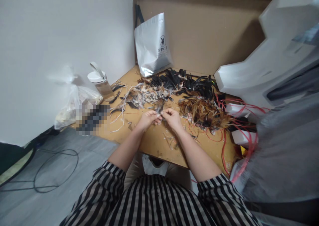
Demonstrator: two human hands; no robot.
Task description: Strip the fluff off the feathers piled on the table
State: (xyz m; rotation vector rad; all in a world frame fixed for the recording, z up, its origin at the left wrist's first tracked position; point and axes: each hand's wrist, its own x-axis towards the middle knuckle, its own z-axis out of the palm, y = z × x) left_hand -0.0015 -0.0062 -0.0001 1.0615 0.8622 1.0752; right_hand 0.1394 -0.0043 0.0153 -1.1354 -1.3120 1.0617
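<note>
The feather tuft (159,106) is up between the fingertips at the middle of the bench (147,139), its plume pointing toward 12 o'clock, away from the wearer. The left hand (150,117) pinches its base from the 8 o'clock side, and the right hand (171,117) meets it from 4 o'clock, thumb and forefinger drawn together at the same spot. Whether a thread runs between the fingers is too small to tell.

This piece looks to be in mid-handling: it is held by both hands and not yet laid down. Around it lies plenty of material. At 10 to 11 o'clock spreads a heap of pale-based feathers (147,95), from 12 round to 2 o'clock a band of black feathers (174,78), and at 3 o'clock a thick brown feather heap (206,113). Which of these are finished and which await work cannot be told, so the share done stays uncertain; the loose scraps (171,139) at 5 o'clock suggest some handling is behind them.

Farther out, white cords (122,114) trail at 9 o'clock and red strands (224,149) at 4 o'clock. A lidded bottle (103,88) stands at 10 o'clock, and a silver pouch (152,46) at 12, behind the feathers.
</note>
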